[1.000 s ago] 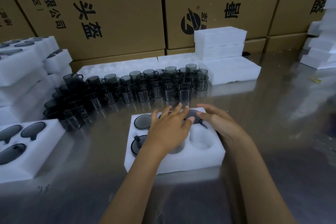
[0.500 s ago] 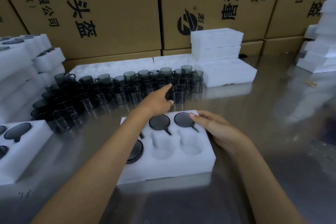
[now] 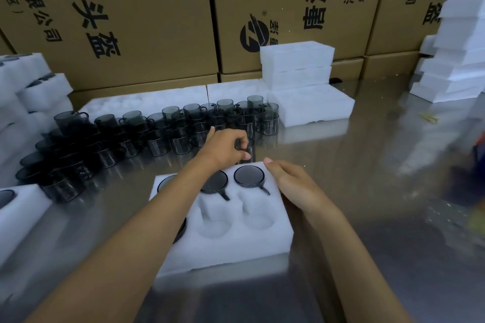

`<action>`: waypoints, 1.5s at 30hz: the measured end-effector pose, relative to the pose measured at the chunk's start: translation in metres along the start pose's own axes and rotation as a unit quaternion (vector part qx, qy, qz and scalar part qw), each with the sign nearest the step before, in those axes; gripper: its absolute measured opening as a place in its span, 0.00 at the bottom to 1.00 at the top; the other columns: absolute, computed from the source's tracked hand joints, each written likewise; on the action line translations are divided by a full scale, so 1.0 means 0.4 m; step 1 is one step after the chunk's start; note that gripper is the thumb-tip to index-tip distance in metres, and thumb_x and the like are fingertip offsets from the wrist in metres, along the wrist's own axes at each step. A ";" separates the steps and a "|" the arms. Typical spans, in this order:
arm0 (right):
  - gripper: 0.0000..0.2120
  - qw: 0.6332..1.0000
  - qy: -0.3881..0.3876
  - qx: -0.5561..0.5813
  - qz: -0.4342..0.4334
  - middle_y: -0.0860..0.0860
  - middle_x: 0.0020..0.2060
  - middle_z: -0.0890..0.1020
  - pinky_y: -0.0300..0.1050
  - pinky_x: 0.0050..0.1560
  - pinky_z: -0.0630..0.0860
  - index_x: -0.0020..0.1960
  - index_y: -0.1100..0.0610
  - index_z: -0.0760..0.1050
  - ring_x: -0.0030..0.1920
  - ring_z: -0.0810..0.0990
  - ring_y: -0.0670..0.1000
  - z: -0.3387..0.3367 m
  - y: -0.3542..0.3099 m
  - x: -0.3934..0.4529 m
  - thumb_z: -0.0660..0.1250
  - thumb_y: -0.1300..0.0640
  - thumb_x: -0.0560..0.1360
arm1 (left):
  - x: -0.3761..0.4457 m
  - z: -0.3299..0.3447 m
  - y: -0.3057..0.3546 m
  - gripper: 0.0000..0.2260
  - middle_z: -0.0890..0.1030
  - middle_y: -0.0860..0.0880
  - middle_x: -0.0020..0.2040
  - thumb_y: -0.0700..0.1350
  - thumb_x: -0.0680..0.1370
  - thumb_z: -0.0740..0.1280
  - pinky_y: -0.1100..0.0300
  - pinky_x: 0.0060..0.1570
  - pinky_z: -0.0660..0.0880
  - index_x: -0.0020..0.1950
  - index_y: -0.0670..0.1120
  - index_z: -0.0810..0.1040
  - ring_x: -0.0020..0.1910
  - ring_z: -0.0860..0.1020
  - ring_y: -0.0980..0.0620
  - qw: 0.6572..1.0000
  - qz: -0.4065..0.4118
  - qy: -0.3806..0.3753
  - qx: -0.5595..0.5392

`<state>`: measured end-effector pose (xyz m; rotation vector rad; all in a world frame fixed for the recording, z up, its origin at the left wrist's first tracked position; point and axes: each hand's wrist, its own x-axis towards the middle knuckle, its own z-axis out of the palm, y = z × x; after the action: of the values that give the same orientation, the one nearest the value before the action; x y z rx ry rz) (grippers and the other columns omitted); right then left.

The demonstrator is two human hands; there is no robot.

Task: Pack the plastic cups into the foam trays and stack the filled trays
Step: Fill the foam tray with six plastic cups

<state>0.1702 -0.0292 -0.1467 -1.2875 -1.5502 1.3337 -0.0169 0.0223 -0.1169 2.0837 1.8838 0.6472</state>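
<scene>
While right hand (image 3: 294,186) steadies tray (image 3: 236,246), left hand (image 3: 225,147) pinches cup (image 3: 245,148).

foam tray (image 3: 231,241): white, flat before me, two near pockets bare | smoky cups (image 3: 248,176): seated in far pockets | loose cups (image 3: 181,126): upright cluster behind tray

A reflective steel table (image 3: 367,191) carries a white foam tray (image 3: 236,244) at centre, a crowd of dark cups (image 3: 162,134) behind it, low foam trays (image 3: 312,109) and a foam stack (image 3: 296,65) beyond, more foam stacks at left (image 3: 23,102) and right (image 3: 456,60), and cartons (image 3: 131,21) along the back.
</scene>
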 end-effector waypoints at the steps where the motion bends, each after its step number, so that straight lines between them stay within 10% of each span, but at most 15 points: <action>1: 0.12 1.000 0.017 0.002 -0.016 0.44 0.50 0.83 0.36 0.51 0.75 0.54 0.50 0.80 0.54 0.80 0.44 0.002 -0.003 -0.005 0.62 0.44 0.82 | -0.008 -0.008 0.005 0.10 0.79 0.54 0.42 0.43 0.72 0.77 0.51 0.65 0.67 0.40 0.47 0.75 0.42 0.76 0.52 0.999 0.011 0.013 -0.029; 4: 0.10 0.984 0.127 -0.055 -0.109 0.45 0.55 0.81 0.35 0.55 0.74 0.62 0.50 0.76 0.57 0.79 0.44 0.004 -0.006 -0.015 0.64 0.53 0.81 | -0.052 -0.035 0.034 0.12 0.76 0.55 0.44 0.40 0.71 0.77 0.57 0.46 0.70 0.41 0.47 0.73 0.44 0.75 0.54 0.989 0.071 0.103 -0.079; 10: 0.38 0.946 0.127 -0.125 -0.270 0.39 0.72 0.69 0.51 0.72 0.66 0.78 0.39 0.57 0.72 0.67 0.44 0.018 -0.016 -0.035 0.70 0.58 0.75 | -0.228 -0.039 0.093 0.26 0.75 0.61 0.61 0.38 0.72 0.75 0.65 0.63 0.71 0.56 0.64 0.69 0.65 0.73 0.63 0.960 0.161 0.166 -0.157; 17: 0.33 0.898 0.114 -0.180 -0.385 0.40 0.66 0.73 0.52 0.67 0.70 0.71 0.44 0.67 0.68 0.70 0.45 0.078 -0.063 -0.088 0.71 0.61 0.69 | -0.343 -0.077 0.076 0.32 0.76 0.61 0.66 0.32 0.71 0.75 0.69 0.65 0.69 0.70 0.54 0.71 0.68 0.72 0.61 0.942 0.134 0.166 -0.259; 25: 0.28 0.904 0.014 -0.268 -0.331 0.36 0.47 0.74 0.41 0.45 0.75 0.59 0.38 0.65 0.50 0.74 0.40 0.104 -0.111 -0.157 0.70 0.32 0.64 | -0.430 -0.180 -0.012 0.30 0.77 0.61 0.66 0.49 0.69 0.80 0.57 0.69 0.69 0.67 0.64 0.75 0.67 0.75 0.59 0.943 0.040 -0.020 -0.330; 36: 0.29 0.910 -0.081 -0.316 -0.256 0.36 0.47 0.76 0.41 0.45 0.74 0.50 0.34 0.65 0.54 0.71 0.37 0.122 -0.099 -0.154 0.72 0.25 0.57 | -0.442 -0.169 -0.027 0.22 0.79 0.64 0.59 0.59 0.68 0.74 0.74 0.56 0.71 0.61 0.59 0.78 0.60 0.77 0.65 0.967 0.020 -0.094 -0.237; 45: 0.12 0.956 -0.165 -0.147 -0.194 0.49 0.41 0.77 0.37 0.42 0.70 0.52 0.41 0.81 0.39 0.73 0.46 0.075 -0.108 -0.143 0.74 0.49 0.70 | -0.439 -0.158 -0.033 0.25 0.78 0.65 0.62 0.58 0.66 0.75 0.70 0.62 0.69 0.62 0.58 0.79 0.63 0.73 0.68 0.975 0.007 -0.079 -0.207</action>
<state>0.1464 -0.0910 -0.1060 -0.8833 -2.1704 1.1298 -0.0699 -0.1559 -0.0951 1.8209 1.4964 0.7747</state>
